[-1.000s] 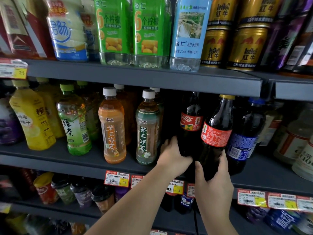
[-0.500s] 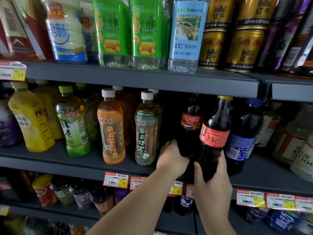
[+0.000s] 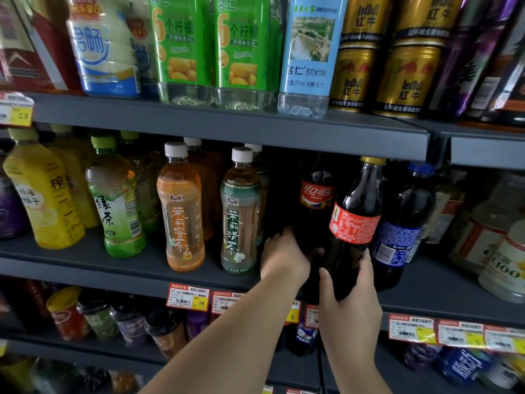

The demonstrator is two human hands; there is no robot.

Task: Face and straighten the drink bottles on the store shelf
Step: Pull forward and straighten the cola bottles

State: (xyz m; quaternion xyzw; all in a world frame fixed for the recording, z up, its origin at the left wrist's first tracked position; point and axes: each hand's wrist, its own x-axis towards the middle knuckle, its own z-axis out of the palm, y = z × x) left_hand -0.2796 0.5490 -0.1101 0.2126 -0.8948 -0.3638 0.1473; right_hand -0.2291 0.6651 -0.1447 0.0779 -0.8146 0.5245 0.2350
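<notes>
Two dark cola bottles stand on the middle shelf [image 3: 142, 268]. My left hand [image 3: 284, 257] wraps the base of the rear cola bottle [image 3: 316, 194], whose red label shows its front. My right hand [image 3: 349, 294] grips the lower body of the front cola bottle [image 3: 355, 220], which has a gold cap, leans to the right and shows the back of its red label. Left of them stand a green-label jasmine tea bottle [image 3: 240, 211] and an orange tea bottle [image 3: 180, 209], both upright and label-forward.
A blue-label cola bottle [image 3: 397, 231] stands close to the right of the tilted one. Green tea [image 3: 116, 200] and yellow juice bottles [image 3: 42, 194] stand further left. The upper shelf lip [image 3: 227, 129] overhangs the caps. Price tags [image 3: 187, 300] line the shelf edge.
The front cola bottle has turned in my right hand, so its label now shows the printed back panel. Both hands stay low on the two bottles.
</notes>
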